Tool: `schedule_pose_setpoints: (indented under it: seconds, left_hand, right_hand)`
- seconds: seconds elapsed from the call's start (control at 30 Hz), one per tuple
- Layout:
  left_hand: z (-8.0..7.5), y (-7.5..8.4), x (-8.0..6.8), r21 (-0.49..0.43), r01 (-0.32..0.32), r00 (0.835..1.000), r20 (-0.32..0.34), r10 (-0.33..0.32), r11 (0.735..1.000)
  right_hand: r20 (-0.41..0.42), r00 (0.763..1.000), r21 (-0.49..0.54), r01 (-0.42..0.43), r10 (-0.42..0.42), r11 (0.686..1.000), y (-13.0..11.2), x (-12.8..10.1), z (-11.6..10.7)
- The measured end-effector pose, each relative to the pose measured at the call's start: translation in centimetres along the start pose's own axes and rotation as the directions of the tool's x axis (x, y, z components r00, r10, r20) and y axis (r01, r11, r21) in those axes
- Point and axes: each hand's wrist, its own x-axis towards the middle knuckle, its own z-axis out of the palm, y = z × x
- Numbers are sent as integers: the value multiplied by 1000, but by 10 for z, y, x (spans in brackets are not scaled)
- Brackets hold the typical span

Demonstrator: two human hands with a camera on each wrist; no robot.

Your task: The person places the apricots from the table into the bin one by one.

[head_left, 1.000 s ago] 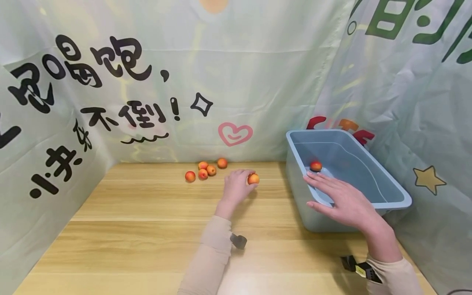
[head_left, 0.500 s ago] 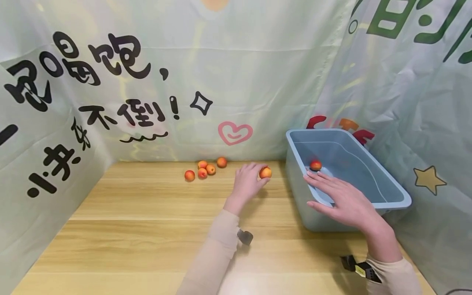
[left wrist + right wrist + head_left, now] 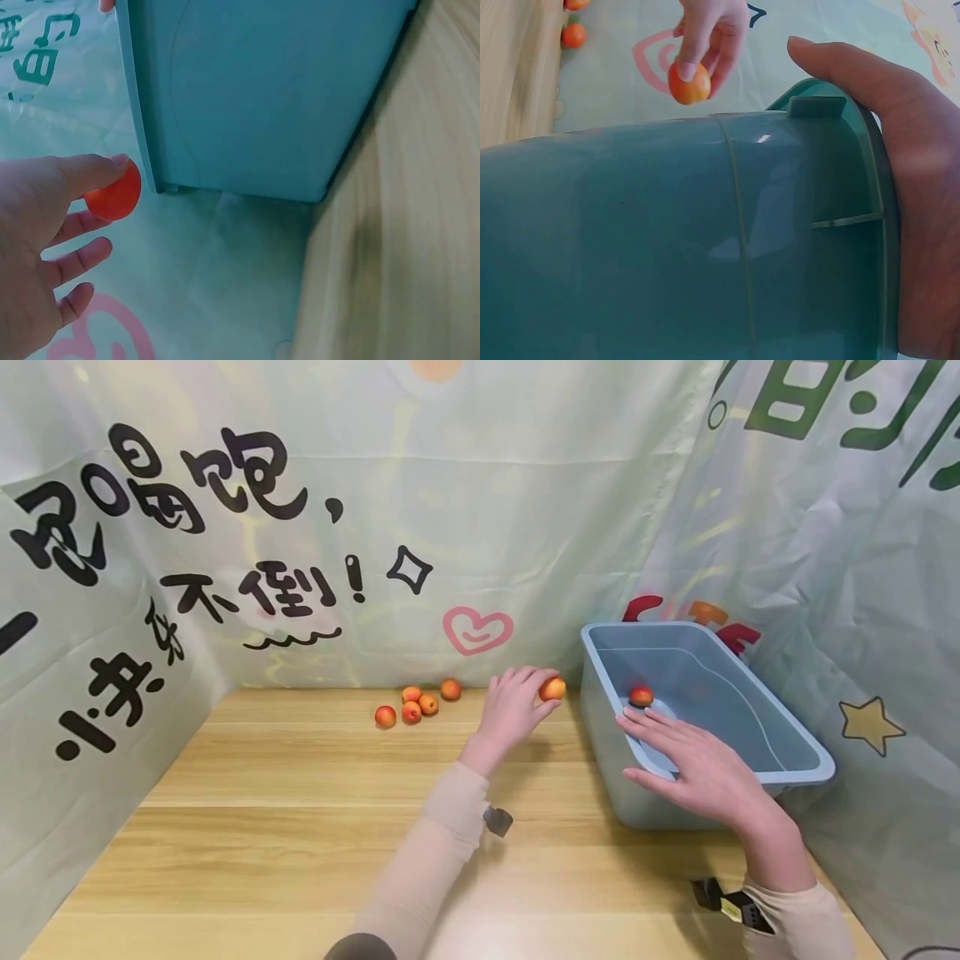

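Between thumb and fingertips, my left hand [image 3: 514, 706] pinches an orange-yellow apricot [image 3: 552, 689] above the table, just left of the blue plastic bin [image 3: 609, 768]. In the left wrist view the same apricot [image 3: 116, 193] looks red-orange, and the other fingers are spread. My right hand [image 3: 693, 767] rests on the bin's near-left rim with fingers straight. The right wrist view shows its thumb apart from the others, beside the rim [image 3: 889, 262]. One red apricot [image 3: 641, 696] lies inside the bin. Several more, including one apricot [image 3: 386, 717] at the left, sit on the table.
The wooden table [image 3: 300, 827] meets a printed cloth backdrop [image 3: 525, 527] behind the fruit. Cloth also hangs at the left and right sides. The bin's high walls stand near the right-hand cloth.
My left hand has carried the apricot to the right and upward, away from the other fruit and nearer the bin. My right hand has stayed on the rim.
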Motion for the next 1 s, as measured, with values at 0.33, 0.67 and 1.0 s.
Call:
schedule_pose_setpoints:
  seconds: [0.33, 0.67, 1.0]
  left_hand:
    - [-6, 13, 14, 68, -108, 993, -28, 111, 992]
    - [-11, 33, 33, 78, -190, 980, -39, 194, 979]
    - [-4, 51, 49, 56, -209, 978, 8, 209, 976]
  right_hand:
    - [2, 1000, 5, -4, 4, 1000, -1, -1, 3]
    - [-3, 1000, 3, -3, 3, 1000, 0, -1, 0]
    - [8, 1000, -1, -8, 8, 1000, 0, 0, 0]
